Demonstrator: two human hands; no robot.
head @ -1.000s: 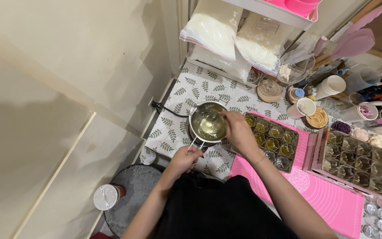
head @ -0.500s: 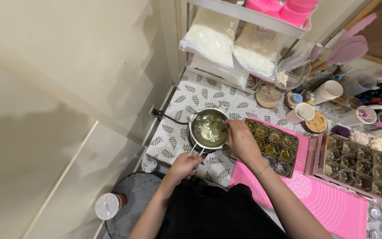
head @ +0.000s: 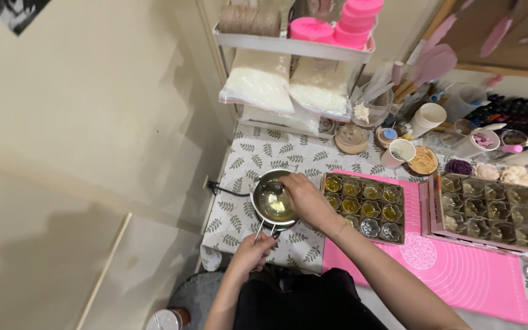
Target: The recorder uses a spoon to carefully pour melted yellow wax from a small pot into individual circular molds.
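Hands at work: left hand [head: 253,252] grips the handle of a small metal pot [head: 272,201] on the leaf-print tabletop [head: 239,160]; right hand [head: 304,195], fingers curled, dips over its rim, mould tray [head: 365,206] just to its right.

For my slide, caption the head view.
Left hand grips small metal saucepan by its handle while right hand reaches over it.

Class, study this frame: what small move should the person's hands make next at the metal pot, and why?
Probably keep stirring: the right hand reaches into the metal pot, where pale solid lumps sit unmelted in yellow liquid, while the left hand steadies the handle.
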